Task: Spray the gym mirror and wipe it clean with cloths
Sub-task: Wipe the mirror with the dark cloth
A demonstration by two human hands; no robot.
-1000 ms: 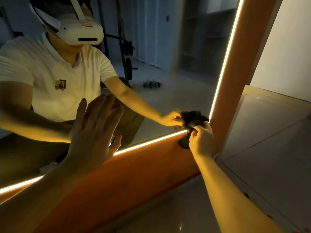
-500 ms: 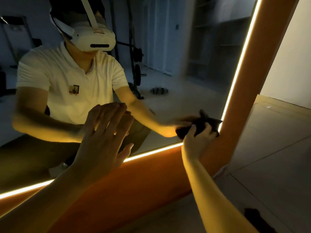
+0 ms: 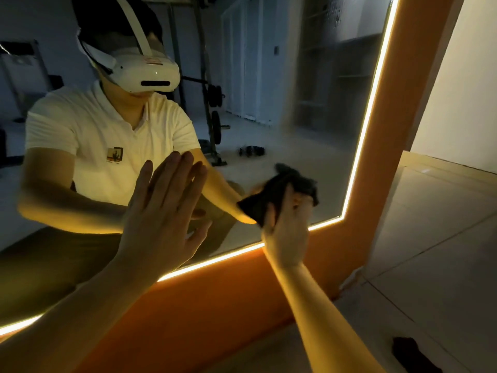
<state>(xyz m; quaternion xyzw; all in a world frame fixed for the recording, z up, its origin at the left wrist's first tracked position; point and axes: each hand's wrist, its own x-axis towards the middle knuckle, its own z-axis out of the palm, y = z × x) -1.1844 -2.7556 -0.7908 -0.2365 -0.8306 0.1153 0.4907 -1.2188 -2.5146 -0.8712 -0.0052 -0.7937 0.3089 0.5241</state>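
The gym mirror (image 3: 309, 109) fills the upper left, set in an orange frame (image 3: 398, 109) edged with a glowing light strip. My right hand (image 3: 286, 232) grips a dark cloth (image 3: 279, 192) and presses it against the glass near the mirror's lower right corner. My left hand (image 3: 164, 211) lies flat on the glass with straight fingers, left of the cloth. Droplets or smears show on the glass at the upper right. A person in a white shirt and headset is reflected in the mirror.
A second dark cloth (image 3: 411, 356) lies on the tiled floor at the bottom right. A pale wall (image 3: 462, 98) stands right of the frame. The reflection shows a weight rack and dumbbells behind me.
My right hand has carried the cloth up off the lower frame corner and leftward across the glass. The left hand stays flat on the mirror. The view has risen a little.
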